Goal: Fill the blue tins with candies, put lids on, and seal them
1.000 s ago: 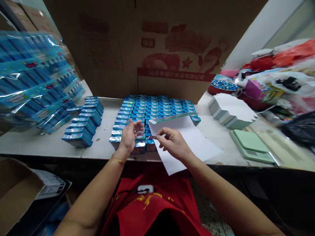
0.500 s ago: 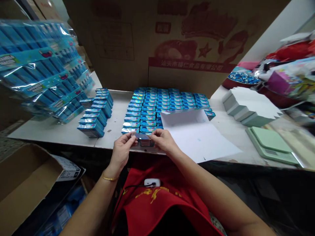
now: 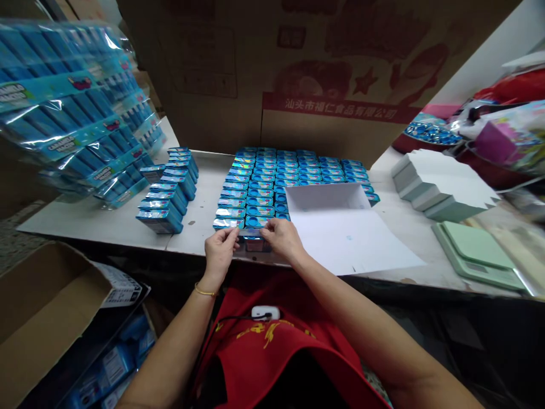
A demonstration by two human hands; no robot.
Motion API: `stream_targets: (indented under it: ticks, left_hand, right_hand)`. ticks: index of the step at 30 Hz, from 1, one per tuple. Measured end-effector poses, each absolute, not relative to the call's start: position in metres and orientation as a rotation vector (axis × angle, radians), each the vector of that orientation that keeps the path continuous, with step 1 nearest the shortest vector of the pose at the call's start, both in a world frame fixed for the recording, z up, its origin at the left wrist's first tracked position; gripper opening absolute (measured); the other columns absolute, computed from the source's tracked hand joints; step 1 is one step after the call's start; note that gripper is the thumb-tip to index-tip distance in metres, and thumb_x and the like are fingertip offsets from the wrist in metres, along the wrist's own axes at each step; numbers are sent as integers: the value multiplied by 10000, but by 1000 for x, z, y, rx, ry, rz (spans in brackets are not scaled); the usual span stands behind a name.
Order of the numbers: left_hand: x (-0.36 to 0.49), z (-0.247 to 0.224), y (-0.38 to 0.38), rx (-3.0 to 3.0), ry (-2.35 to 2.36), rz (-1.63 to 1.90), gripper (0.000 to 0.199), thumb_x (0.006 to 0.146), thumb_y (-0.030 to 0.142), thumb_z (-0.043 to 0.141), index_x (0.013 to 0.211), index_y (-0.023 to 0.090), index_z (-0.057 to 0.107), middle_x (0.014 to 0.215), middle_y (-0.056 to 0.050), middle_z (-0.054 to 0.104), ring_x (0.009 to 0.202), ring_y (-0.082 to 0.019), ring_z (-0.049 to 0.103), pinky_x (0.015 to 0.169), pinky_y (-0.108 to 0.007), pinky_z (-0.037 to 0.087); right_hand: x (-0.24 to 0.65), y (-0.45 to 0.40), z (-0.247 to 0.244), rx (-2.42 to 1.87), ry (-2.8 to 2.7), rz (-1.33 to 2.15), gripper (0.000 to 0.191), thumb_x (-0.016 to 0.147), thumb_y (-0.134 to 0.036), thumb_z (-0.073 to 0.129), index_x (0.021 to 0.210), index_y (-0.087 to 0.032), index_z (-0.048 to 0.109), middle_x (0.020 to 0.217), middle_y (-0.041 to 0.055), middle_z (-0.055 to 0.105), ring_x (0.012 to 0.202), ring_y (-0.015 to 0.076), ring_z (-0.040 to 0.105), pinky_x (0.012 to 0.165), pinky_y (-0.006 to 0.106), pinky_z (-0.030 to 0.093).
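Between my two hands a thin see-through strip (image 3: 250,232) is stretched level, one end pinched by each. My left hand (image 3: 222,250) has its thumb and fingertips closed on the left end. At the right end, my right hand (image 3: 283,240) pinches in the same way. Right under the strip stands a small box (image 3: 254,245) with a brownish front, at the table's front edge; whether the strip touches it I cannot tell. Behind it are rows of small blue boxes (image 3: 259,201) packed close together. A folded white sheet (image 3: 340,233) lies beside my right forearm, partly over the rows.
More blue boxes (image 3: 164,220) stand in a staggered line on the left, near clear-wrapped blue packs (image 3: 72,119). On the right are stacked white cards (image 3: 443,182) and a green scale (image 3: 479,250). A big carton (image 3: 221,113) rises behind; an open carton (image 3: 63,307) sits lower left.
My left hand has turned slightly and come a little closer to the right hand. The strip now lies flatter above the small box. The whole view has shifted slightly.
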State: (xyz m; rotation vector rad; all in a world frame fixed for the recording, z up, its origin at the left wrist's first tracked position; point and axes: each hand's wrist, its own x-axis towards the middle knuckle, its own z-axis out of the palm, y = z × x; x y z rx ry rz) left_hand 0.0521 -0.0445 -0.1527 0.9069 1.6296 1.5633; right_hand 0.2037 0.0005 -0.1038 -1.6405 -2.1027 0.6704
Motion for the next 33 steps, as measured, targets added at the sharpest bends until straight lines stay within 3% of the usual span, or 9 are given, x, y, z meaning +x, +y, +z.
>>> stream_targets:
  ticks: [24, 29, 33]
  left_hand:
    - [41, -144, -44, 1463, 1953, 1308, 231, 710, 387, 594, 745, 191, 712, 570, -8, 639, 568, -143, 558, 578, -234, 386]
    - [45, -151, -43, 1523, 2006, 1298, 268, 730, 399, 561, 759, 176, 707, 627, -24, 658, 595, -146, 557, 577, -235, 378]
    - [47, -176, -41, 1397, 2032, 1157, 303, 720, 403, 541, 669, 137, 676, 557, -23, 622, 551, -142, 537, 531, -231, 373]
  right_hand:
    - [203, 3, -103, -1706, -2243, 551, 158, 726, -237, 500, 697, -206, 652, 706, 39, 662, 691, 164, 584, 587, 237, 359]
    - [202, 2, -101, -1749, -2289, 541, 166, 760, -268, 502, 772, -205, 655, 761, 45, 665, 757, 177, 596, 625, 242, 383]
    - [204, -7, -96, -1778, -2376, 370, 239, 824, -315, 450, 977, -214, 603, 872, 58, 656, 831, 199, 593, 658, 264, 404]
